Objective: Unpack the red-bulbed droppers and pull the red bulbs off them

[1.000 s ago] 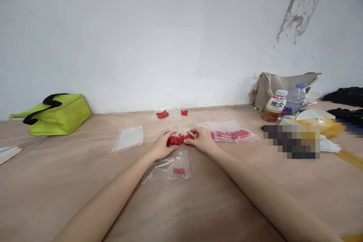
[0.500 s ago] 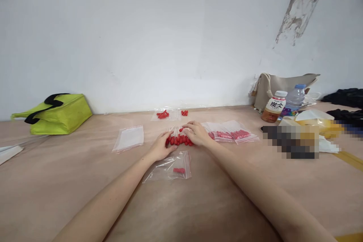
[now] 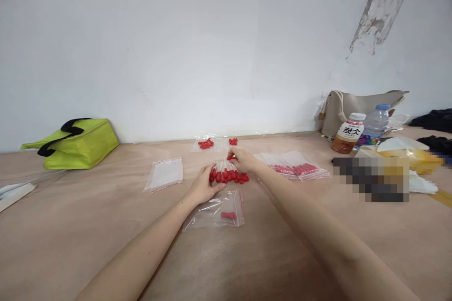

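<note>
If handling mid-frame red-tipped sticks (image 3: pixel 226 177), pinch stems (image 3: pixel 221 165); likely light, slippery; note left grip (image 3: pixel 203 187) loosely cupped alongside, right grip (image 3: pixel 243 159) apparently pinching one.

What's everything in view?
Red-tipped sticks: many, white and red, centre
Front bag: one, clear, foreground
Bag stack: one, whitish, centre-left
Filled bags: several, clear, centre-right
Red pieces: several, red, back
Green bag: one, green, left
Beige bag: one, beige, right
Bottles: two, brown and clear, right
Packaging: some, yellow, right
Black items: some, black, right
Pixelated patch: one, dark, right
White item: one, white, left
Table: one, brown, below
Wall: one, white, behind
Forearms: two, bare, foreground
Left grip: one, bare, centre
Right grip: one, bare, centre
</note>
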`<state>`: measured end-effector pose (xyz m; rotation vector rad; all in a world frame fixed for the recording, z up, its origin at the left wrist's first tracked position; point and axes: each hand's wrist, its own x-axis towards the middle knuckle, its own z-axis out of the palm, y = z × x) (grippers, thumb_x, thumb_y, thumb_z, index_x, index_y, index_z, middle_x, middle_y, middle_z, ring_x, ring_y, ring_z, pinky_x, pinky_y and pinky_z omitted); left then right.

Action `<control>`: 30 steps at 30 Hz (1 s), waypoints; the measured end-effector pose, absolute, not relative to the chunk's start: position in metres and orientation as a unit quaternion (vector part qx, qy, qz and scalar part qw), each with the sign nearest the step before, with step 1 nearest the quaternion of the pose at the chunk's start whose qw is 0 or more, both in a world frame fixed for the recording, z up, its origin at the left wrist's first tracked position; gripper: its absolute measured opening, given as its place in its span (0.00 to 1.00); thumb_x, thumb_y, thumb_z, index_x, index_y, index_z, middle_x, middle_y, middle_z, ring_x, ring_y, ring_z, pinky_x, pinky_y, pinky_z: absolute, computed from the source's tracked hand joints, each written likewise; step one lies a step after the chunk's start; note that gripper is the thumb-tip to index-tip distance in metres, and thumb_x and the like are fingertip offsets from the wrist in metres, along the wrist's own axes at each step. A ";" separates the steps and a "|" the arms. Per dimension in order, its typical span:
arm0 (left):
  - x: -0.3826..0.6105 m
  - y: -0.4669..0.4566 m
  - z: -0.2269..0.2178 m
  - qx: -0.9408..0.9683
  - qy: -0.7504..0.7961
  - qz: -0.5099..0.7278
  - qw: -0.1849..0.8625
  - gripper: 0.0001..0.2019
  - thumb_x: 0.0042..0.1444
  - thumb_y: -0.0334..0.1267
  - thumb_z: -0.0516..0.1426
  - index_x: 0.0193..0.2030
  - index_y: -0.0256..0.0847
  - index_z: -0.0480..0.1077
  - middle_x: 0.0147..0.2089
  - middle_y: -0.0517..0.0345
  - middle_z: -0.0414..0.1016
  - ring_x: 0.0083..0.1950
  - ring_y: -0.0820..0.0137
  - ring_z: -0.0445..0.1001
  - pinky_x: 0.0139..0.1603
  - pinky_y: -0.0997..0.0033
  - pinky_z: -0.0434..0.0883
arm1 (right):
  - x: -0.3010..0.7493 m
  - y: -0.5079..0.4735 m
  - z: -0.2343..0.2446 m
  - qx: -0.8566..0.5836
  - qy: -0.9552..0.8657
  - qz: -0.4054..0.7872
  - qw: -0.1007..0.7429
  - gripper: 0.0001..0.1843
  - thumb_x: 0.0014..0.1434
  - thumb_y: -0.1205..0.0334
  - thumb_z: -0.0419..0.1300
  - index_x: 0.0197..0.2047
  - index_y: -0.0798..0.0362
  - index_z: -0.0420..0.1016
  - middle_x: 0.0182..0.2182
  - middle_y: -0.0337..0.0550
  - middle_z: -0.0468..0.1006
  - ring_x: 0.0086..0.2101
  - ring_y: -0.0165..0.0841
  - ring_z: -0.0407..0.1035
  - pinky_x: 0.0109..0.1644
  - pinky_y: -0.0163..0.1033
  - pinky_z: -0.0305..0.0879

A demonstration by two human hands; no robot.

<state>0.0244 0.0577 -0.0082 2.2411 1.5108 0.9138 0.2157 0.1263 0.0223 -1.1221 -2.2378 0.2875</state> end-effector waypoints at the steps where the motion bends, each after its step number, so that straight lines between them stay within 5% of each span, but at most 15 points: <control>1: 0.024 0.057 -0.007 0.778 0.524 0.317 0.145 0.36 0.45 0.47 0.59 0.60 0.37 0.52 0.56 0.45 0.59 0.56 0.60 0.60 0.55 0.61 0.61 | 0.222 0.122 0.022 -0.423 -0.840 0.107 0.323 0.09 0.52 0.72 0.50 0.38 0.54 0.65 0.33 0.42 0.72 0.33 0.28 0.65 0.37 0.34 0.61; 7: 0.019 0.058 0.018 0.785 0.533 0.277 0.150 0.40 0.43 0.52 0.60 0.60 0.36 0.50 0.59 0.42 0.54 0.60 0.57 0.56 0.58 0.57 0.58 | 0.273 0.088 0.014 -0.390 -0.838 0.084 0.373 0.09 0.50 0.72 0.50 0.37 0.54 0.63 0.38 0.45 0.66 0.34 0.29 0.64 0.39 0.35 0.62; 13: 0.021 0.033 0.041 0.821 0.438 0.359 0.071 0.26 0.52 0.48 0.54 0.56 0.43 0.56 0.56 0.51 0.60 0.58 0.62 0.59 0.57 0.59 0.59 | 0.283 0.066 -0.002 -0.368 -0.857 0.073 0.354 0.08 0.51 0.69 0.53 0.37 0.54 0.67 0.36 0.46 0.68 0.35 0.31 0.65 0.41 0.39 0.64; 19: 0.006 -0.027 0.030 0.892 0.342 0.260 0.142 0.17 0.56 0.41 0.52 0.53 0.45 0.61 0.56 0.55 0.62 0.58 0.67 0.60 0.58 0.64 0.60 | 0.276 0.063 -0.003 -0.399 -0.812 0.161 0.394 0.16 0.55 0.63 0.53 0.47 0.55 0.64 0.42 0.51 0.72 0.39 0.33 0.69 0.41 0.40 0.66; 23: -0.003 -0.034 0.020 0.873 0.368 0.265 0.181 0.15 0.59 0.40 0.48 0.52 0.46 0.64 0.55 0.56 0.65 0.57 0.67 0.62 0.57 0.64 0.61 | 0.270 0.040 0.006 -0.422 -0.775 0.113 0.457 0.10 0.53 0.66 0.52 0.40 0.54 0.69 0.33 0.45 0.73 0.32 0.30 0.68 0.35 0.36 0.65; 30: 0.002 -0.029 0.010 0.849 0.406 0.245 0.233 0.16 0.59 0.41 0.47 0.52 0.46 0.66 0.52 0.57 0.69 0.53 0.66 0.67 0.55 0.62 0.63 | 0.242 -0.017 0.005 -0.343 -0.840 0.201 0.370 0.04 0.48 0.68 0.57 0.25 0.51 0.71 0.24 0.36 0.73 0.30 0.28 0.66 0.36 0.34 0.61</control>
